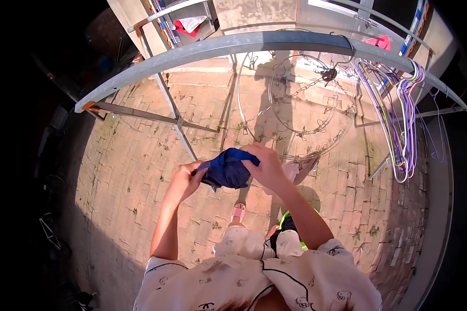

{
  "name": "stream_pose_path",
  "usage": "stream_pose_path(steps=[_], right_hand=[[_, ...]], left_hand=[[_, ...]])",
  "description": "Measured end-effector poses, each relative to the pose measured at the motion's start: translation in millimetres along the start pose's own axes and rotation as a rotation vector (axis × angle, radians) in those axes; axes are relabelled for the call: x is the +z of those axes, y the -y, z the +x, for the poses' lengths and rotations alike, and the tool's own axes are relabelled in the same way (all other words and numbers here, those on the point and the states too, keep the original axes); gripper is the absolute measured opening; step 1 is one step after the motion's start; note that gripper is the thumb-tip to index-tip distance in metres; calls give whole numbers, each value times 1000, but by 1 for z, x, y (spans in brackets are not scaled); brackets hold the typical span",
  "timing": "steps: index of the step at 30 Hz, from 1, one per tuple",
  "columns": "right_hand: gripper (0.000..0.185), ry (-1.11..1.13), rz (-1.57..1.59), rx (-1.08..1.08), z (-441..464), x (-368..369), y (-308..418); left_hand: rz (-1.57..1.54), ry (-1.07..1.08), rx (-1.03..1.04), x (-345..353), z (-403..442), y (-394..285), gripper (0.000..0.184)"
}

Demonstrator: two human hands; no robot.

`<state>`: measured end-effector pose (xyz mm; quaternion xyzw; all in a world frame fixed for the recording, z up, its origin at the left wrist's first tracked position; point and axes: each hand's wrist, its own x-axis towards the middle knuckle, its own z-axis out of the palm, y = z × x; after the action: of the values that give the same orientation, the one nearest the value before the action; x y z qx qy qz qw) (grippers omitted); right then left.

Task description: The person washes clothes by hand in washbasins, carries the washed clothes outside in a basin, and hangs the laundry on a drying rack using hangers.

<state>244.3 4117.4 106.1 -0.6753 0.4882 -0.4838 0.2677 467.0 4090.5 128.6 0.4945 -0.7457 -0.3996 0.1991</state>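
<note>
A dark blue cloth [227, 168] is stretched between my two hands, in front of my body and below the metal bar. Its left end is pinched by my left hand [187, 180], and my right hand [264, 165] grips its upper right edge. Just beyond the cloth hangs a round wire rack with clips [283, 111], hooked on the bar by a dark hub. A pale pink item [291, 171] shows partly behind my right forearm; what it is I cannot make out.
A curved metal bar [192, 54] on a frame spans the view ahead. Purple and white hangers [407, 119] hang from its right part. Red and white cloths [189, 26] lie at the upper left. Brick paving [129, 181] lies below.
</note>
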Motion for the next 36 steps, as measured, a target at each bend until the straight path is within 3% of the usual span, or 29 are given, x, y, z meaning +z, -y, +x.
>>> stream_pose_path(steps=[2, 3, 5, 6, 7, 8, 10, 11, 13, 15, 16, 18, 20, 21, 23, 25, 28, 29, 32, 35, 36], right_hand=[[19, 8, -12, -31, 7, 8, 0], [18, 42, -18, 29, 12, 14, 2], [16, 121, -87, 114, 24, 22, 1], [15, 159, -122, 154, 33, 24, 0], [26, 382, -208, 320, 45, 22, 4], [32, 314, -149, 260, 54, 22, 8], [47, 173, -33, 136, 71, 27, 13], [65, 134, 160, 293, 85, 28, 9], [69, -402, 439, 568, 122, 56, -16], [80, -764, 322, 603, 170, 69, -64], [80, -948, 154, 498, 187, 68, -93], [81, -1292, -195, 263, 216, 64, -153], [80, -1379, 143, 1, 225, 55, -201], [77, -1375, 137, -21, 219, 53, -198], [73, -1368, 126, -64, 208, 49, -192], [69, -1321, -197, 63, 190, 52, -121], [65, -1308, -126, 165, 170, 64, -87], [64, -1298, -114, 179, 164, 67, -75], [60, -1258, -142, 198, 140, 69, -57], [54, -1208, -117, 203, 120, 72, -43], [52, -1192, -99, 206, 115, 73, -39]], left_hand=[[574, -85, 20, -14, 10, -19, 16], [567, -66, 65, -22, 21, -16, 20], [234, -129, 453, -30, 56, 15, 19], [-317, 49, 228, -31, 65, 23, 20], [-873, 88, -43, -32, 73, 30, 21], [-1148, 4, -183, -31, 81, 17, 23], [-1326, 56, -461, -32, 112, 27, 22], [-1333, 130, -462, -33, 128, 32, 23], [-1335, 286, -453, -36, 165, 38, 25], [-1214, 358, -444, -34, 191, 26, 26], [-1150, 388, -431, -32, 203, 19, 26], [-951, 279, -186, -26, 224, 5, 23], [-807, 148, -28, -25, 238, -16, 21], [-701, 265, 20, -25, 260, -13, 32], [-683, 343, 324, -18, 296, -23, 43], [-590, 462, 507, -22, 308, -46, 62], [-521, 660, 664, -11, 322, -71, 64], [-556, 716, 759, -12, 320, -80, 52], [-691, 973, 608, -7, 325, -70, 39], [-165, 796, 741, -17, 314, -63, 38], [-229, 797, 781, -25, 297, -68, 35]])
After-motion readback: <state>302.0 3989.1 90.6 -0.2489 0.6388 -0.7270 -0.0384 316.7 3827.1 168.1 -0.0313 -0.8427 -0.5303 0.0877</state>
